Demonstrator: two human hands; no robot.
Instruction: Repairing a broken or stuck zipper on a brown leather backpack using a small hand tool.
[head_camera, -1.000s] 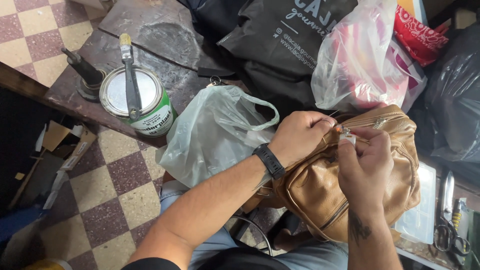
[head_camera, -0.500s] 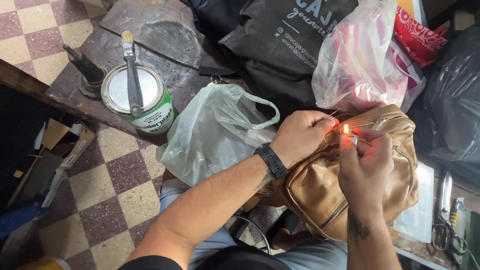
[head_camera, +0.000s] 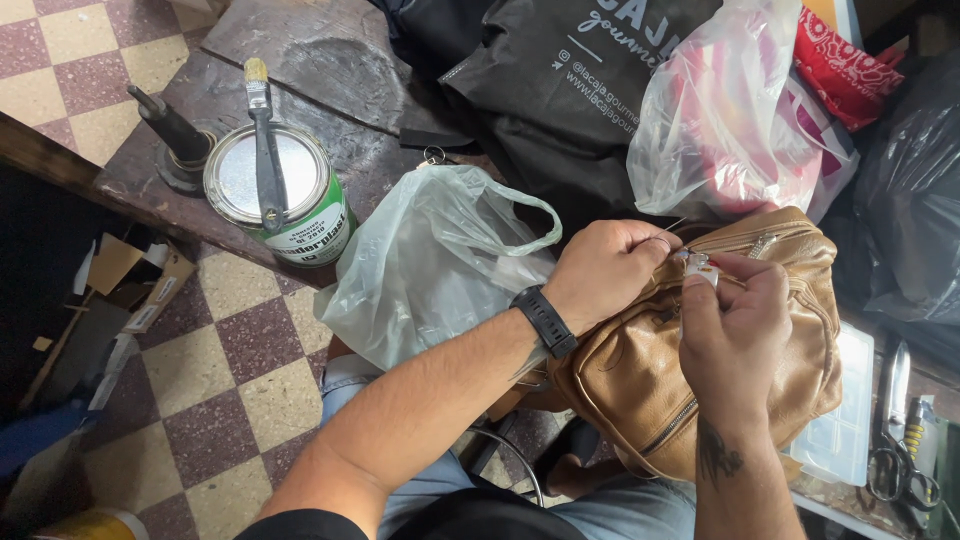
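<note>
Checkered floor tiles and a dark, scarred desk frame a cluttered workshop corner, where a person bends over a tan leather bag resting on the lap, just off the desk's near edge. The left hand pinches the bag's top beside the zipper; the right hand is closed on a small lighter held against the same spot. Soft and slumping, the bag looks light but floppy, likely best gripped at its stitched seams or zipper band, not its slick sides. A pale plastic bag lies near the left wrist. At the desk's left end stands a paint can with a brush laid across its lid.
</note>
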